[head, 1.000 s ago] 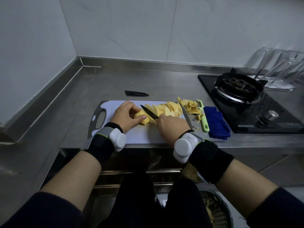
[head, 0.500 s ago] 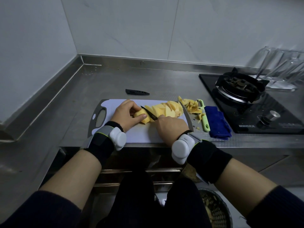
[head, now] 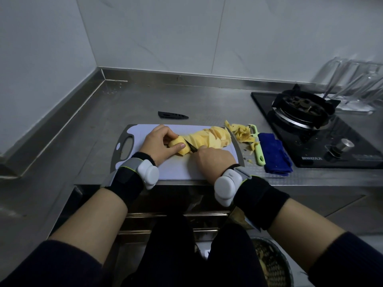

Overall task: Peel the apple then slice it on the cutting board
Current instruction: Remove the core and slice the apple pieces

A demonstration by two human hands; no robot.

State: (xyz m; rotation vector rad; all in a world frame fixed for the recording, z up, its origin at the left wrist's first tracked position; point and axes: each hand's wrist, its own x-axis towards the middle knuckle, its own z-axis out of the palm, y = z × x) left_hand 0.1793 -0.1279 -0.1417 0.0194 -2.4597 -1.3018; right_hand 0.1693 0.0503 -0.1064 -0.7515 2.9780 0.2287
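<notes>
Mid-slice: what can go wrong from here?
1. The left hand pins a small apple chunk with its thumb right beside the knife blade; a slip might nick it.
2. The cutting board sits at the counter front edge; pressure from the right hand may shift it off.

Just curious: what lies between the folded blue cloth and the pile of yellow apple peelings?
A light-green plastic peeler, lying beside the folded blue cloth, as the head view shows.
</notes>
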